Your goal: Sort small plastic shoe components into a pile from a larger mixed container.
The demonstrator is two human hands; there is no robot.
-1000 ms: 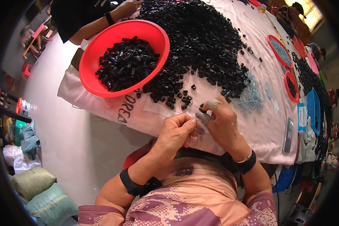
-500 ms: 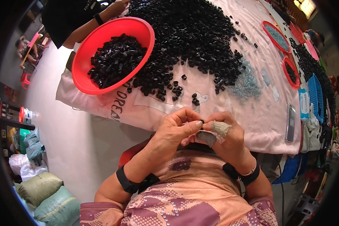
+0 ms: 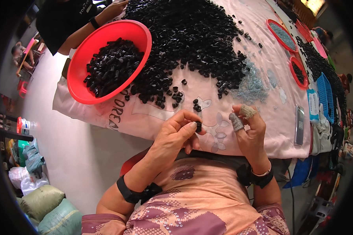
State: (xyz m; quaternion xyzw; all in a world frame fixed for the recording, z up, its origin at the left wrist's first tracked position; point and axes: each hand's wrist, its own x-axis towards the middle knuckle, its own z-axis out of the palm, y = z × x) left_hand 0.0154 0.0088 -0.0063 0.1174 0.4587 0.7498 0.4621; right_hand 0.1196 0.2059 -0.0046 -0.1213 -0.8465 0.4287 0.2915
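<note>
My left hand (image 3: 176, 132) pinches a small black plastic piece (image 3: 199, 127) between thumb and fingertips, just past the near edge of the cloth-covered table. To its right, my right hand (image 3: 251, 131) is raised over the cloth with fingers curled but apart, and I see nothing in it. A grey finger cover (image 3: 236, 122) and a beige finger cover (image 3: 248, 111) wrap two of its digits. Ahead of that hand lies a scatter of tiny shiny pale pieces (image 3: 255, 87). A large heap of black plastic pieces (image 3: 184, 35) spreads behind, with a few loose ones nearer my left hand.
A red basin (image 3: 72, 84) holding black pieces stands at the table's left. Smaller red trays (image 3: 297, 80), a blue basket (image 3: 325, 90) and a phone (image 3: 299, 125) lie on the right. Another person's arm (image 3: 78, 37) reaches in at the upper left. Sacks (image 3: 43, 201) sit on the floor.
My hands have come apart: the right one has moved right and forward, away from the left. The black piece stays in my left hand. The whole view has shifted slightly.
</note>
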